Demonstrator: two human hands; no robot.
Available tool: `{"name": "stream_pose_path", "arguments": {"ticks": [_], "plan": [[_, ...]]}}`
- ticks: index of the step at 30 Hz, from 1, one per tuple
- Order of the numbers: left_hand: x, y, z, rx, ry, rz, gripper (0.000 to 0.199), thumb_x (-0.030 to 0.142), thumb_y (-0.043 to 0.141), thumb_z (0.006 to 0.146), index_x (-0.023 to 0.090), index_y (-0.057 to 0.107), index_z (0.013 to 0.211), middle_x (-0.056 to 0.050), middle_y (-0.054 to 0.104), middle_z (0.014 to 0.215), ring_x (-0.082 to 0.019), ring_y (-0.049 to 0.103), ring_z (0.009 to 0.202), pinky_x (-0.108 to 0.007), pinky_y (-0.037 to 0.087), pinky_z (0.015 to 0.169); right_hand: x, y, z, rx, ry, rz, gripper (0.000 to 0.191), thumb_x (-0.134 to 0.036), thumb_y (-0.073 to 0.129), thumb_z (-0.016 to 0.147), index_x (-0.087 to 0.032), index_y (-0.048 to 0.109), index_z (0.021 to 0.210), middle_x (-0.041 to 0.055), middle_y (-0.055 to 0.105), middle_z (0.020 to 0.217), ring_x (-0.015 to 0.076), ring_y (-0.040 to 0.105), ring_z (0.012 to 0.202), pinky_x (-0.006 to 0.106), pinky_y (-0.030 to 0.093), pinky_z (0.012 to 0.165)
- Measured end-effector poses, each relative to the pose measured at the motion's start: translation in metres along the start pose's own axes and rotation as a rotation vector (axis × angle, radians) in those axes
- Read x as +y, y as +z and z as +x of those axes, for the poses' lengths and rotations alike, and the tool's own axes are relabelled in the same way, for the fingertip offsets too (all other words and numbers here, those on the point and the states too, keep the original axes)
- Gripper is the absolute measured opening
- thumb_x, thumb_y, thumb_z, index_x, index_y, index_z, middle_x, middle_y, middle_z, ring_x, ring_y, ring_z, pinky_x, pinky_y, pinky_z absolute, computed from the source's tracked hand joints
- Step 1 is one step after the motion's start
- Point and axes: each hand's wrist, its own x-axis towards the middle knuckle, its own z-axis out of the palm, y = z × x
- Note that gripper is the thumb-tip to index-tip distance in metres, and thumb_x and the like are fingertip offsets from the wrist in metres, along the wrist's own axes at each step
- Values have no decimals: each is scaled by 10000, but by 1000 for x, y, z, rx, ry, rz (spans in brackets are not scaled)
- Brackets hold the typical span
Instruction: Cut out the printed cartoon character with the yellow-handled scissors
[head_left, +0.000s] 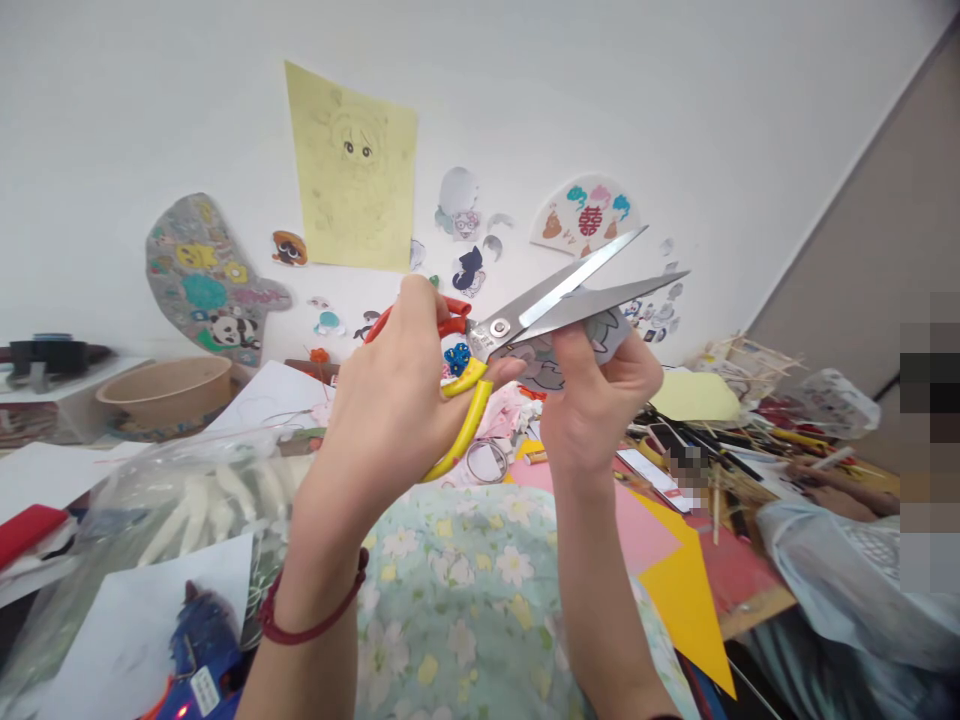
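My left hand (394,385) is closed around the handles of a large pair of scissors (501,328), one handle wrapped in red and the other in yellow. The blades are spread apart and point up to the right. Pinched in my right hand (592,400) is a small paper cutout (607,332) with a printed drawing. It lies close under the lower blade, which hides part of it. Whether the blade touches the paper I cannot tell. A dark red cord bracelet (315,620) circles my left wrist.
Below my hands is floral fabric (450,600). A clear bag with white pieces (206,505) and a blue glue gun (199,635) lie left. Yellow paper (686,600), a phone (652,480) and a person's arm (840,495) are at right. Drawings, including a yellow sheet (360,200), cover the wall.
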Motion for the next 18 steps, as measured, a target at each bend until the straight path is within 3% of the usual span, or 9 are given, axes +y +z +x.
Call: {"name": "stream_pose_path", "arguments": {"ticks": [6,11,18], "plan": [[-3,1,1,2,26,-19,433,546,647,857,250,431,1088,-79,675,1161,-257,700,969,-344,543,678,2,1,-2,27,26,9,180,-351,762,804,-246,654,706,-44,497,651,93,515,595,257,493,564],[-2,0,1,-14,28,-41,420,532,637,870,250,423,1095,-93,661,1225,-262,698,1015,-350,543,699,3,2,-2,26,84,118,190,-311,790,769,-240,646,669,-44,455,638,91,492,608,246,482,569],[-4,-1,0,-3,29,-42,439,555,649,858,259,429,1095,-71,681,1113,-267,699,1002,-351,533,690,5,0,0,10,63,75,206,-358,788,766,-243,647,672,-41,478,627,101,496,591,261,494,557]]}}
